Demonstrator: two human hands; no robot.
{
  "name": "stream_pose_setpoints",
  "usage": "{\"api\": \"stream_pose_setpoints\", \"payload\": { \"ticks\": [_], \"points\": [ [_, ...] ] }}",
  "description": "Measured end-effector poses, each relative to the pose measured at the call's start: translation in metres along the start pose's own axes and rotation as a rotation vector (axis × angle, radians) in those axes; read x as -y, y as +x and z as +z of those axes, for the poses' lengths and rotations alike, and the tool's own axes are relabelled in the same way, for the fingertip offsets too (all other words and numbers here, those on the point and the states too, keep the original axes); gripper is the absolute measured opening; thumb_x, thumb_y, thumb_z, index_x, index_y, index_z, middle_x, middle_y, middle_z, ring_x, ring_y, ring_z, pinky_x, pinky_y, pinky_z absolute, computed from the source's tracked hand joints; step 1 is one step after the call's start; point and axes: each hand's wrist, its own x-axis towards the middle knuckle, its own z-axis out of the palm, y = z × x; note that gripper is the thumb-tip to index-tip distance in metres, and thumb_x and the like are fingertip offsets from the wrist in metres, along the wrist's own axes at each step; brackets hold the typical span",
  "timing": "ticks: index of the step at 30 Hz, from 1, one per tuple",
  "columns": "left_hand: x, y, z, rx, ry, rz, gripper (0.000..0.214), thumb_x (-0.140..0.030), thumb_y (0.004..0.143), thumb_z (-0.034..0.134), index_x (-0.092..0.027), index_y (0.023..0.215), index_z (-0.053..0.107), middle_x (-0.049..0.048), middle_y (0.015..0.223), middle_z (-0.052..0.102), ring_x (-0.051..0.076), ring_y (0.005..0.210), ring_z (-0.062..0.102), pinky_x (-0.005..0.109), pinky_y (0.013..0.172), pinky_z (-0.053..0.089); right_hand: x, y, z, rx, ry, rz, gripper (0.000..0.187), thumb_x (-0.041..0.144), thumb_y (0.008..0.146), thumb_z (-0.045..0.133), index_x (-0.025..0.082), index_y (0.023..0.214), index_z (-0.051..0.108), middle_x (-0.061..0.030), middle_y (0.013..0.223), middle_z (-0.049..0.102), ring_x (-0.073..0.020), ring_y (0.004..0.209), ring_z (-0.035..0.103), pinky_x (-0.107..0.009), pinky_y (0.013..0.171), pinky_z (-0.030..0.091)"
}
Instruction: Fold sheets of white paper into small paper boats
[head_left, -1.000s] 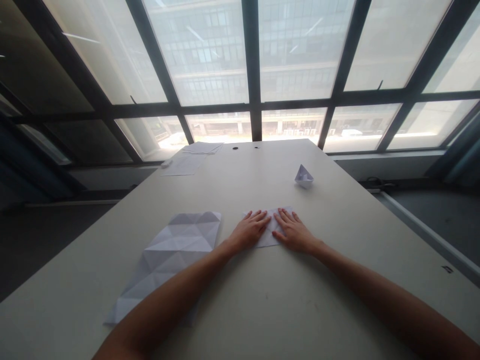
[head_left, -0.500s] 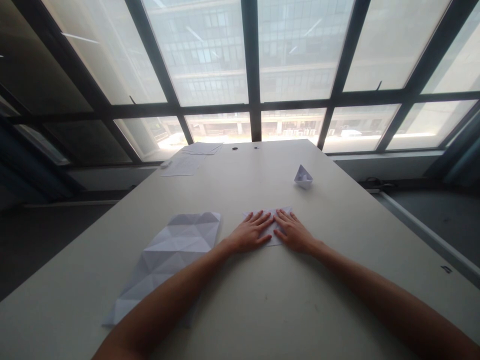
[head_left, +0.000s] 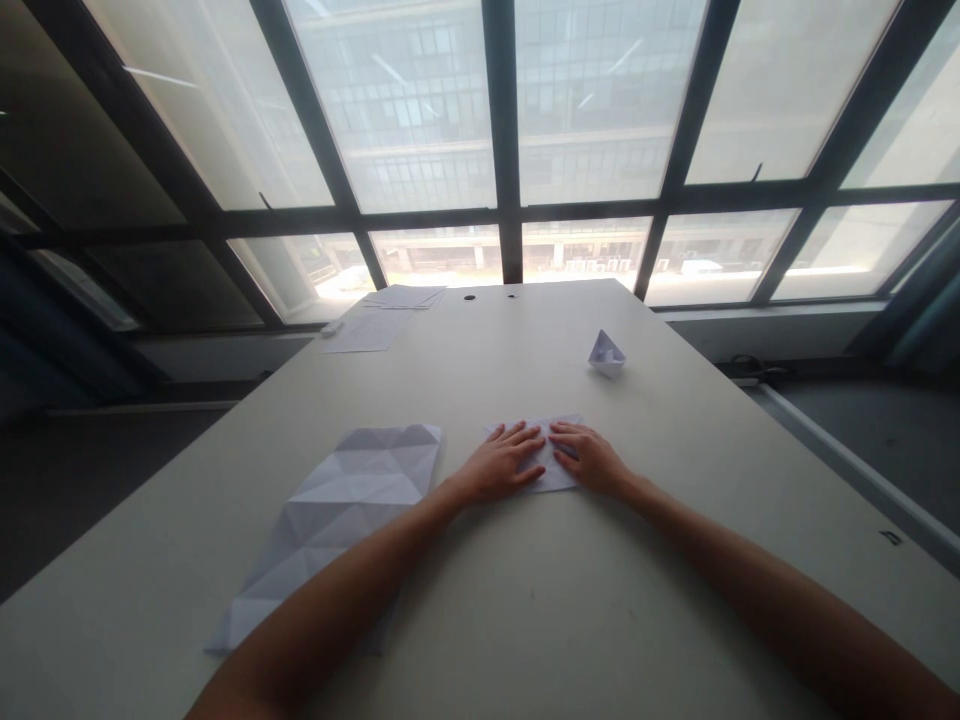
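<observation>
A small folded sheet of white paper (head_left: 555, 478) lies flat on the white table, partly hidden under both hands. My left hand (head_left: 501, 462) rests on its left part, fingers stretched out and apart. On the right part lies my right hand (head_left: 589, 458), its fingers extended toward the left hand and slightly bent; it grips nothing. To the left, a larger creased sheet of paper (head_left: 352, 490) with a grid of folds lies partly beneath my left forearm. Beyond the right hand stands a small folded paper boat (head_left: 607, 355).
Several flat sheets of paper (head_left: 367, 330) lie at the table's far left, with a small white item (head_left: 332, 328) beside them. Two round holes show near the far edge. Behind the white table (head_left: 495, 370) stand large windows (head_left: 427, 110) with dark frames.
My right hand has shifted slightly to the right and its fingers have drawn in, uncovering more of the folded paper. My left hand stays almost in place.
</observation>
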Motion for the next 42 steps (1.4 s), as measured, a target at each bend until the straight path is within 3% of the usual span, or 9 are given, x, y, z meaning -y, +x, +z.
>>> {"api": "stream_pose_setpoints", "payload": {
  "ticks": [5,10,14,20,29,35,42],
  "points": [
    [-0.002,0.000,0.003,-0.045,-0.007,-0.045,0.051,-0.053,0.098,0.040,-0.026,0.140,0.046,0.0060,0.151,0.043,0.024,0.146,0.027,0.048,0.119,0.021,0.005,-0.003,-0.002,0.040,-0.058,-0.044,0.039,0.033,0.092,0.055,0.023,0.129,0.063,-0.0096,0.141,0.056,-0.0260,0.133,0.048,-0.044,0.111,0.036],
    [-0.002,-0.001,0.002,0.008,0.018,-0.028,0.061,-0.053,0.098,0.039,-0.027,0.152,0.028,0.0052,0.158,0.032,0.024,0.148,0.021,0.048,0.121,0.014,0.010,-0.004,-0.004,0.171,-0.093,-0.046,0.058,0.035,0.095,0.046,0.016,0.150,0.037,-0.0118,0.155,0.036,-0.0246,0.145,0.030,-0.047,0.119,0.022],
    [-0.002,-0.001,0.002,0.042,0.038,-0.045,0.065,-0.058,0.099,0.030,-0.027,0.156,0.019,0.0045,0.161,0.024,0.024,0.149,0.018,0.046,0.121,0.011,0.010,-0.003,-0.004,0.218,-0.101,-0.023,0.062,0.037,0.096,0.041,0.015,0.153,0.030,-0.0113,0.158,0.029,-0.0231,0.147,0.023,-0.046,0.120,0.016],
    [0.000,0.000,0.005,0.047,0.059,-0.058,0.068,-0.060,0.099,0.026,-0.025,0.156,0.019,0.0048,0.161,0.022,0.024,0.150,0.015,0.044,0.121,0.011,0.013,-0.002,-0.004,0.211,-0.154,0.057,0.060,0.041,0.097,0.042,0.017,0.151,0.034,-0.0135,0.159,0.026,-0.0243,0.148,0.019,-0.046,0.120,0.013],
    [0.000,0.001,0.001,0.070,0.043,-0.080,0.064,-0.057,0.100,0.027,-0.024,0.155,0.021,0.0053,0.161,0.022,0.024,0.150,0.016,0.046,0.120,0.012,0.001,0.000,0.005,0.056,-0.221,0.398,0.053,0.035,0.095,0.045,0.012,0.143,0.045,-0.0192,0.155,0.033,-0.0312,0.146,0.024,-0.050,0.118,0.016],
    [0.002,0.001,0.003,0.060,0.022,-0.086,0.062,-0.055,0.101,0.027,-0.024,0.155,0.023,0.0041,0.161,0.022,0.022,0.150,0.016,0.045,0.121,0.011,0.000,0.000,0.005,0.034,-0.229,0.393,0.055,0.034,0.094,0.044,0.009,0.143,0.045,-0.0220,0.152,0.037,-0.0329,0.144,0.028,-0.049,0.117,0.018],
    [0.004,0.001,0.005,0.051,0.017,-0.088,0.062,-0.055,0.100,0.027,-0.026,0.155,0.024,0.0031,0.161,0.023,0.022,0.149,0.016,0.044,0.121,0.011,-0.001,0.001,0.005,0.037,-0.211,0.389,0.055,0.034,0.094,0.043,0.011,0.143,0.045,-0.0189,0.152,0.039,-0.0328,0.144,0.028,-0.051,0.117,0.019]
  ]
}}
